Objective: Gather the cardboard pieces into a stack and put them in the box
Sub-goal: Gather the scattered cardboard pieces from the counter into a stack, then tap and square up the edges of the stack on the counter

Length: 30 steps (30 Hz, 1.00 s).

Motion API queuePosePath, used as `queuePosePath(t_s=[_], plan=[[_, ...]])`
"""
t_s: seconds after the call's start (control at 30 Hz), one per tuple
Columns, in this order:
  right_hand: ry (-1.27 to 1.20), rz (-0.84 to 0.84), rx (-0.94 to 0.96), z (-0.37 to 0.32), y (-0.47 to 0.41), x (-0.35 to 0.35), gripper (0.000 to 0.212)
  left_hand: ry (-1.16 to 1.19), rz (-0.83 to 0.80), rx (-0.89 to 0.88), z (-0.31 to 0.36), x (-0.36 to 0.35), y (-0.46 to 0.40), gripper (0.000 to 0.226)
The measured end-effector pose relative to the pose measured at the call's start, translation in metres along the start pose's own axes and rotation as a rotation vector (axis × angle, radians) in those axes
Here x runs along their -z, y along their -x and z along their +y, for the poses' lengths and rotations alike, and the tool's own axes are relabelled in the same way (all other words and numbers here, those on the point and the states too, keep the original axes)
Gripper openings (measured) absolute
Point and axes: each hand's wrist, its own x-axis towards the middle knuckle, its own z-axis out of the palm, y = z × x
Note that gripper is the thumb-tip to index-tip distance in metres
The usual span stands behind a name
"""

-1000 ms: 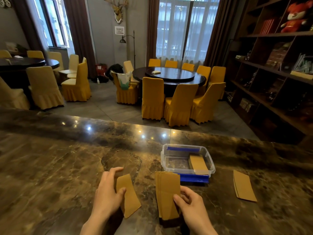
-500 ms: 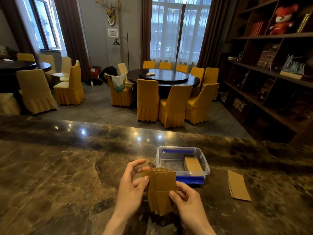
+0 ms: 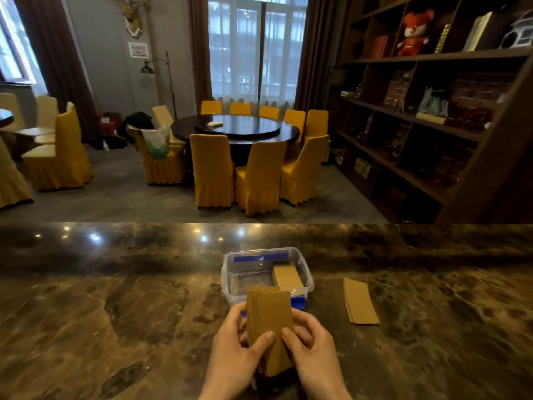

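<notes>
A stack of brown cardboard pieces (image 3: 269,316) stands nearly upright between both hands, just in front of the box. My left hand (image 3: 233,350) grips its left side, thumb on the front face. My right hand (image 3: 313,345) grips its right side, thumb also on the front. The clear plastic box (image 3: 230,272) with blue clips sits on the marble counter right behind the stack, with a few cardboard pieces (image 3: 287,277) lying in its right half. Another small pile of cardboard pieces (image 3: 360,304) lies flat on the counter to the right of the box.
The dark marble counter (image 3: 115,313) stretches wide to both sides. Beyond its far edge are a round table (image 3: 239,128) with yellow chairs and a wooden shelf unit (image 3: 432,111) at the right.
My left hand picked the loose piece off the counter and joined it to the stack in my right hand. Both hands now hold the stack, raised closer to the box.
</notes>
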Motion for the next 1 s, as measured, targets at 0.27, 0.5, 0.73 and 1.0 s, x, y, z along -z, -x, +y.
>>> queuePosePath(t_s=[0.27, 0.5, 0.73, 1.0], plan=[[0.053, 0.159, 0.048, -0.005, -0.003, 0.074, 0.030, 0.064, -0.127, 0.049, 0.011, -0.075, -0.019, 0.050], [0.129, 0.285, 0.087, -0.014, -0.033, 0.131, 0.035, -0.009, -0.121, 0.081, 0.037, -0.145, -0.045, 0.052], [0.224, 0.360, -0.032, -0.020, -0.118, 0.198, 0.027, -0.214, -0.088, 0.149, 0.053, -0.235, -0.115, 0.050], [0.395, 0.392, -0.131, -0.002, -0.132, 0.188, 0.025, -0.406, -0.026, 0.273, 0.029, -0.250, -0.128, 0.050]])
